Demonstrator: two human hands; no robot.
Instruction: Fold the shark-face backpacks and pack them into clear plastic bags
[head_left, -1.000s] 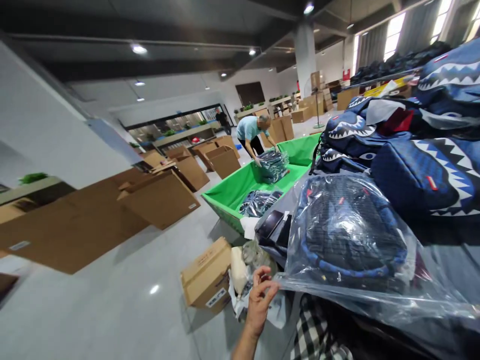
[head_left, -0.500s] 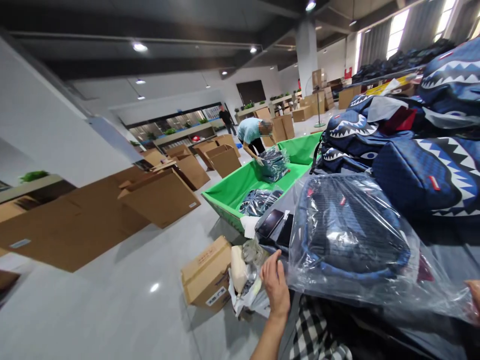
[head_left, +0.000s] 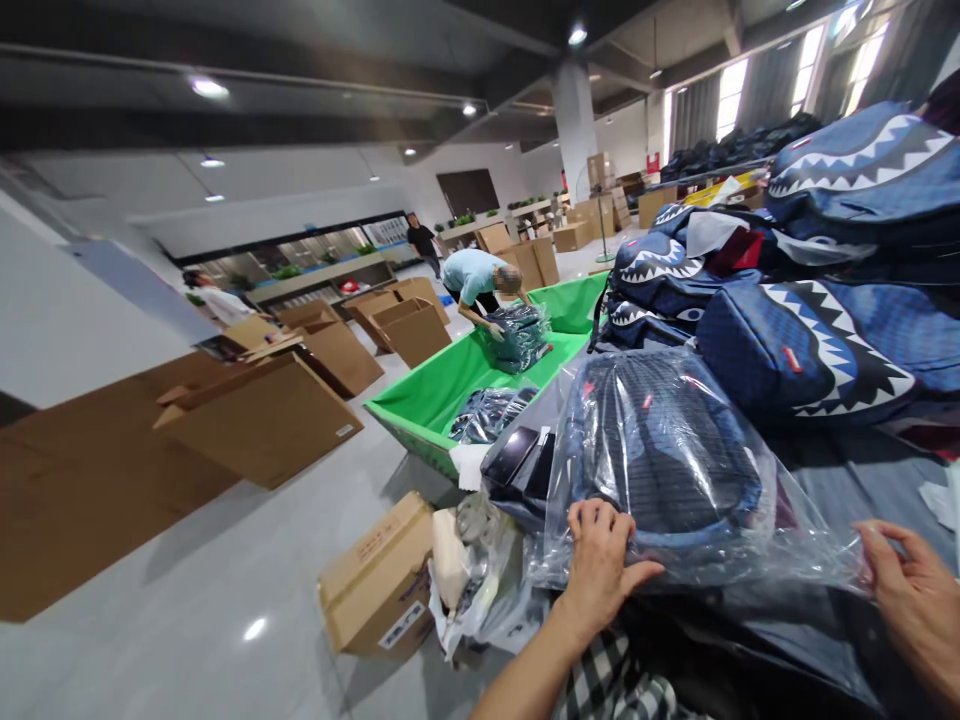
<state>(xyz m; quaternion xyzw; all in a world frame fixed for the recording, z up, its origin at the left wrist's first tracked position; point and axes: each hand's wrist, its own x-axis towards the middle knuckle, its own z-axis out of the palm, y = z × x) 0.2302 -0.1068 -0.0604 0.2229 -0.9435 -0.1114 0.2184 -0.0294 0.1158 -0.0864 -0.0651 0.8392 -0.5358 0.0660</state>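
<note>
A dark blue backpack (head_left: 667, 440) lies in front of me inside a clear plastic bag (head_left: 799, 555), its padded back facing up. My left hand (head_left: 600, 565) rests on the bag's near edge, fingers bent over the film and thumb stretched out to the side. Off to the right, my right hand (head_left: 911, 600) pinches the pulled-out corner of the plastic between thumb and fingers. Two phones (head_left: 517, 455) lie just beyond the bag's left side.
Blue shark-mouth backpacks (head_left: 810, 345) are piled behind and to the right. A green bin (head_left: 420, 410) holds bagged packs, with a person (head_left: 472, 275) bending over it. A carton (head_left: 379, 580) and a bag of scraps (head_left: 480, 575) stand on the floor left; large cardboard boxes (head_left: 262, 410) lie beyond.
My left hand has moved from beside the bag onto its near edge. More of my right hand shows, still at the plastic corner. The view has swung right.
</note>
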